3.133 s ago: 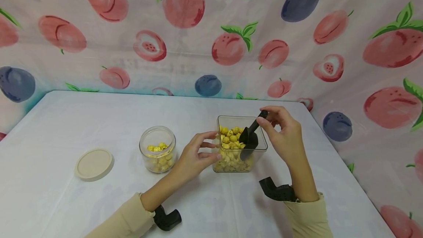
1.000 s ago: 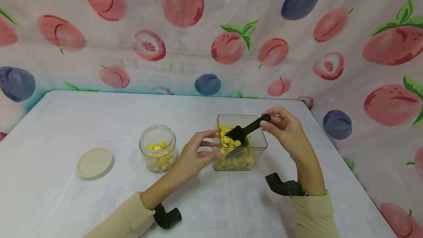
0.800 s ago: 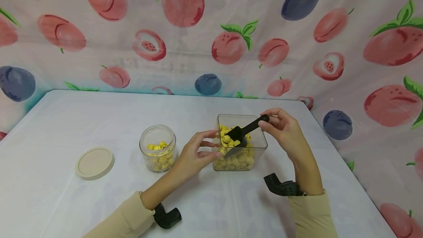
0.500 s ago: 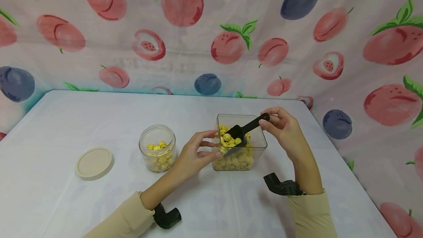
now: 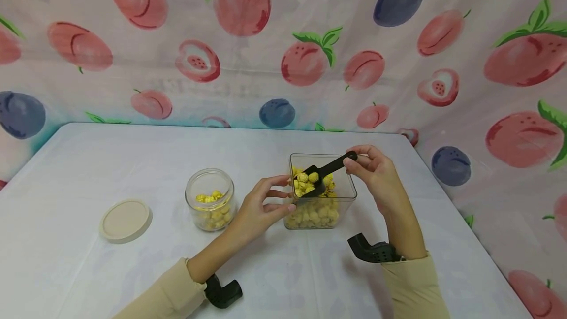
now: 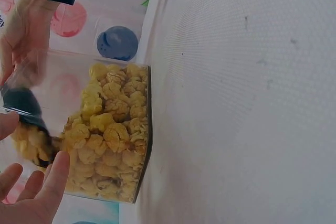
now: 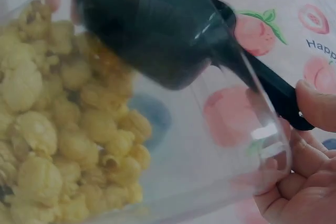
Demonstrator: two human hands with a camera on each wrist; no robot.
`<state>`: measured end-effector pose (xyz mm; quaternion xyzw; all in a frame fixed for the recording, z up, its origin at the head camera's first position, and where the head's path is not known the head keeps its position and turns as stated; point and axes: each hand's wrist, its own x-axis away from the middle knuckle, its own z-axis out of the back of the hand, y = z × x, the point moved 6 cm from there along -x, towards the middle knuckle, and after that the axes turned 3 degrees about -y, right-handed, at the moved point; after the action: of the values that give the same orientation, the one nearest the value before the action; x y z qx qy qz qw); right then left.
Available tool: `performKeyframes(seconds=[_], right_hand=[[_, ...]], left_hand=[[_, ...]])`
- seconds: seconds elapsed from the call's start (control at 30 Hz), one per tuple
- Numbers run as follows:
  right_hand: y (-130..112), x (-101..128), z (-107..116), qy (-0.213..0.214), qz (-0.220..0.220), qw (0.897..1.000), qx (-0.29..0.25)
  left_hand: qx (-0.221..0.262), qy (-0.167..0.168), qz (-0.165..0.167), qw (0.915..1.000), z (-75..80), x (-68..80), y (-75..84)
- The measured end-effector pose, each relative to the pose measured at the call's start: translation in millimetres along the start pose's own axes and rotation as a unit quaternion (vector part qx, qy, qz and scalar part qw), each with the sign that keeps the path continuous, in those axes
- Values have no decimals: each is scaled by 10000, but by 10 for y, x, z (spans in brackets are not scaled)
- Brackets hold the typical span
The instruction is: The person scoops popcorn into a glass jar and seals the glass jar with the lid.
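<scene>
Scooping popcorn from the clear tub

The right hand (image 5: 376,174) is pinching the loaded black scoop (image 5: 320,175); the left hand (image 5: 261,206), fingers relaxed, is steadying the tub (image 5: 345,201). Best keeping the scoop level.

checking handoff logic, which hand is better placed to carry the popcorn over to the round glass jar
Right hand: it already pinches the black plastic scoop, loaded with yellow popcorn. The left hand only steadies the clear square container.

Clear glossy plastic box (image 5: 347,196), matt black plastic scoop (image 5: 325,171), glass jar (image 5: 210,183).
</scene>
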<state>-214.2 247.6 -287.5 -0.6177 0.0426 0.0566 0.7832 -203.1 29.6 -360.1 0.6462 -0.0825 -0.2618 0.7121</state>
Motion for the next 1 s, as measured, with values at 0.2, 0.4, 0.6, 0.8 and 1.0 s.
performKeyframes(seconds=[0.2,0.4,0.6,0.8,1.0], right_hand=[[65,-16,-33,-100,-292,9993,224],[105,-39,7,150,-346,9993,27],[157,-57,56,437,-449,9953,-737],[221,-82,93,619,-541,9841,-1573],[261,-102,113,692,-577,9769,-1940]], left_hand=[[37,-3,-24,10000,1,2,3],[63,1,-17,10000,3,5,7],[109,-10,23,9999,2,2,8],[100,-28,34,9999,2,-2,-1],[97,-22,22,9999,5,-2,-13]])
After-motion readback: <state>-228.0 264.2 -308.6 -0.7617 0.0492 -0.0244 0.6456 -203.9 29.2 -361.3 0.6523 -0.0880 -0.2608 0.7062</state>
